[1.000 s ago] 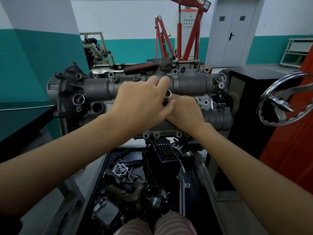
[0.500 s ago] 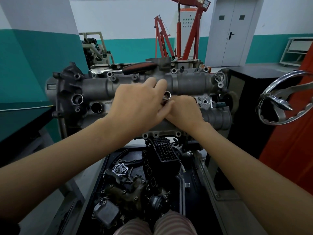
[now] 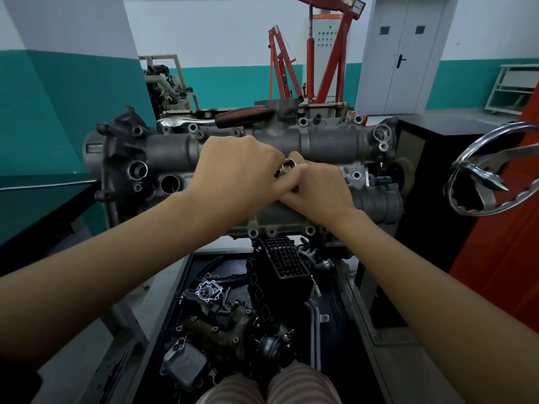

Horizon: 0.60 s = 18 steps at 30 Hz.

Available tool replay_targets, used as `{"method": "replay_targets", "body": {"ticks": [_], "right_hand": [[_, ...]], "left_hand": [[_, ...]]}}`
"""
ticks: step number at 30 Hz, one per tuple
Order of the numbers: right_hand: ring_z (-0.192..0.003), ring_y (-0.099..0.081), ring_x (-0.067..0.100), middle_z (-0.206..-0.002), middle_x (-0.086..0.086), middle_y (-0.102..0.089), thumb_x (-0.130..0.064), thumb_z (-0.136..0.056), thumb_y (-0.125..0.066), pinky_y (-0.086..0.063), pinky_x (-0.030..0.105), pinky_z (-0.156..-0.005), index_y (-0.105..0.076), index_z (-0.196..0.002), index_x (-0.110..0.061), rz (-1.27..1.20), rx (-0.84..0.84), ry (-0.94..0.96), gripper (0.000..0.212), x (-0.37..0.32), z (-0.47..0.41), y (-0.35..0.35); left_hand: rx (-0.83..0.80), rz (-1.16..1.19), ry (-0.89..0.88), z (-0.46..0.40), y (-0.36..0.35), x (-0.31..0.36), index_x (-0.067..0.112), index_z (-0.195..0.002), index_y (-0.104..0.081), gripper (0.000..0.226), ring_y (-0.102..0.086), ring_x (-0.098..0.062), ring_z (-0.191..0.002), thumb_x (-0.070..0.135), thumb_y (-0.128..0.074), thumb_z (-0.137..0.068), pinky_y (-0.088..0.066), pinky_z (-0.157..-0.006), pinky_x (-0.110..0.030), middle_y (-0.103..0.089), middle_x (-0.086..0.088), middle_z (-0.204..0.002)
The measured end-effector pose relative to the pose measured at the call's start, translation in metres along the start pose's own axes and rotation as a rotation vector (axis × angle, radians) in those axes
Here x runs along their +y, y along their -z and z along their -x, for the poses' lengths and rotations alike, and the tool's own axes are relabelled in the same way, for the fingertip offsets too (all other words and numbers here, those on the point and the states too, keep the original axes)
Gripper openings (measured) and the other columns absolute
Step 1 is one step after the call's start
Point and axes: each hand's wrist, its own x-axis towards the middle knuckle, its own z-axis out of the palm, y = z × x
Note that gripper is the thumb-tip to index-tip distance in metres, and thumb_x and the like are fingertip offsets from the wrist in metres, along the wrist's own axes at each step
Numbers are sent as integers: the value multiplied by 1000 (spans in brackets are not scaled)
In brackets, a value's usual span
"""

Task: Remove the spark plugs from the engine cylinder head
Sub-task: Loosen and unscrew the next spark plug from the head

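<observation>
Together, two hands (image 3: pixel 236 173) (image 3: pixel 318 191) grip one socket (image 3: pixel 288 165).

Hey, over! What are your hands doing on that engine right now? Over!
Both hands together mid-engine: left hand and right hand gripping a shiny metal socket. Spark plug itself hidden. Ratchet idle on top of the engine. Nothing in the way.

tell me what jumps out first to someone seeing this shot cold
Both hands meet at the centre: the left hand and right hand close their fingers round a shiny metal socket on the grey cylinder head. Behind stands a red engine hoist; at right, a chrome handwheel.
</observation>
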Motion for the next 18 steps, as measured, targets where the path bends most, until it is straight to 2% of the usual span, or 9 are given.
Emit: {"method": "replay_targets", "body": {"ticks": [3, 6, 8, 10, 11, 15, 18], "right_hand": [[-35, -49, 24, -41, 7, -52, -34, -78, -66, -22, 19, -46, -48, -53, -10, 32, 68, 27, 39, -3, 1, 1], [-30, -44, 25, -38, 8, -49, -20, -74, -71, -21, 21, -47, -48, -46, -8, 68, 114, 63, 38, -4, 1, -1], [-35, -47, 28, -45, 10, -54, -25, -81, -51, -22, 23, -47, -53, -54, -5, 76, 61, 52, 33, -3, 1, -1], [-46, -52, 30, -60, 9, -61, -36, -83, -27, -21, 27, -50, -57, -72, -4, 81, -18, 14, 45, -5, 1, 0], [-51, -53, 29, -67, 8, -62, -39, -83, -23, -21, 27, -51, -57, -80, -4, 65, -18, 7, 49, -4, 1, -1], [-58, -57, 26, -74, 4, -64, -42, -88, -42, -26, 28, -52, -56, -96, -5, 49, -12, 15, 40, -2, 0, -2], [-56, -60, 26, -63, 5, -64, -41, -86, -58, -27, 26, -52, -63, -85, -7, 80, -39, 11, 34, -1, 0, -1]], "left_hand": [[-3, -26, 3, 5, 0, 0, 18, -54, -33, 58, -31, -12, -41, 64, -15, -85, -15, -46, -23, -37, 4, -49], [44, 1, -19, 10, -2, 3, 16, -80, -41, 49, -36, -17, -48, 60, -20, -86, -17, -45, -22, -46, 3, -68], [63, 59, -52, 10, 1, 5, 12, -97, -48, 40, -36, -19, -51, 48, -32, -90, -15, -44, -21, -50, -2, -79], [57, 77, -59, 8, 4, 6, 8, -102, -50, 31, -35, -18, -54, 36, -40, -92, -12, -45, -21, -46, -4, -79], [47, 70, -52, 7, 5, 6, 8, -102, -50, 29, -35, -17, -56, 33, -40, -93, -11, -45, -21, -41, -3, -79], [57, 36, -37, 8, 4, 4, 15, -90, -44, 28, -38, -16, -62, 42, -37, -95, -10, -45, -22, -36, 1, -79], [32, -45, -5, 5, 2, 2, 19, -75, -39, 42, -42, -15, -61, 56, -28, -92, -12, -45, -23, -42, 4, -68]]}}
